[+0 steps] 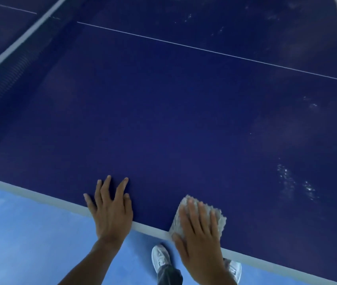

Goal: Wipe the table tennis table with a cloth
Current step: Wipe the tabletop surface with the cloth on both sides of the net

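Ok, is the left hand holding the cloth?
No, the cloth lies under the right hand; the left hand rests flat on the bare table.

One table (163,120), one net (15,64), one cloth (219,220), one left hand (110,212), one right hand (198,235), two shoes (160,258).

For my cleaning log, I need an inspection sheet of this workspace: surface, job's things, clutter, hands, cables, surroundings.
Surface: dark blue table tennis table, whitish smudges on its right part.
Job's things: pale cloth lying at the near edge.
Clutter: nothing seen.
Hands: left hand flat on the table, holding nothing; right hand pressing flat on the cloth.
Cables: nothing seen.
Surroundings: net at far left; light blue floor; white shoes below the edge.
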